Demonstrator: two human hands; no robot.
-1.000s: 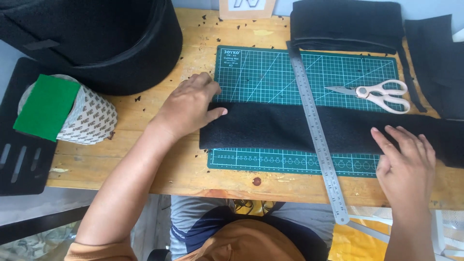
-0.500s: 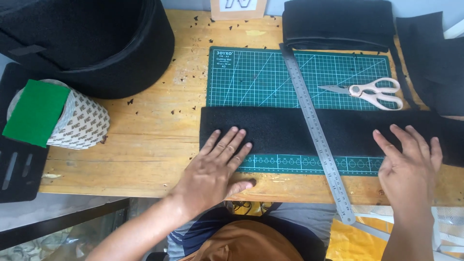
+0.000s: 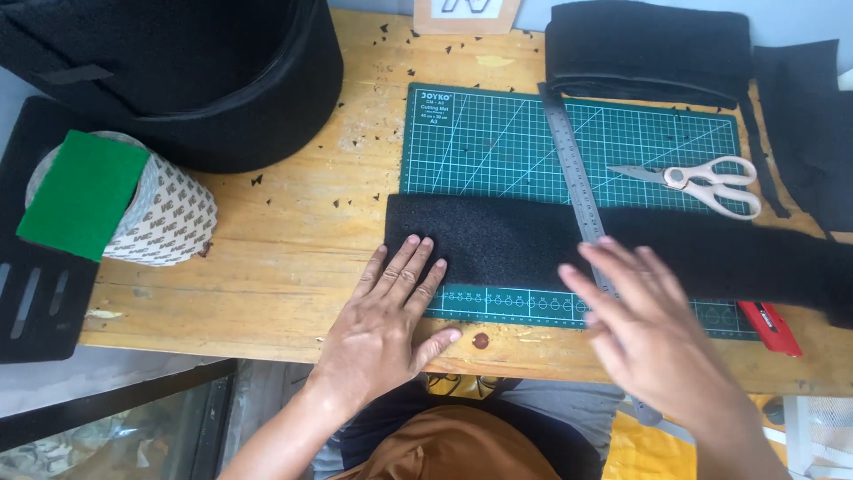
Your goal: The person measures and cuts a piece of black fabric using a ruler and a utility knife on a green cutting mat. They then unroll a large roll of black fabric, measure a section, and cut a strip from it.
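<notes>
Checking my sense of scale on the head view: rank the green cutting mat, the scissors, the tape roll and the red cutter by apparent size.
1. Green cutting mat, though felt hides part of it.
2. Tape roll.
3. Scissors, close to the roll in length but far slimmer.
4. Red cutter, only partly visible.

Matt blk felt strip (image 3: 498, 244), wood table (image 3: 293, 258).

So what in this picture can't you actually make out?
- Right hand: motion-blurred in the head view; whether it touches the black felt strip is unclear.
- Metal ruler: its lower stretch hidden behind that hand.
- Felt strip's right end: cut off by the frame edge.
- Red utility knife: mostly covered by the felt.
- Black fabric tub: top cropped.
</notes>
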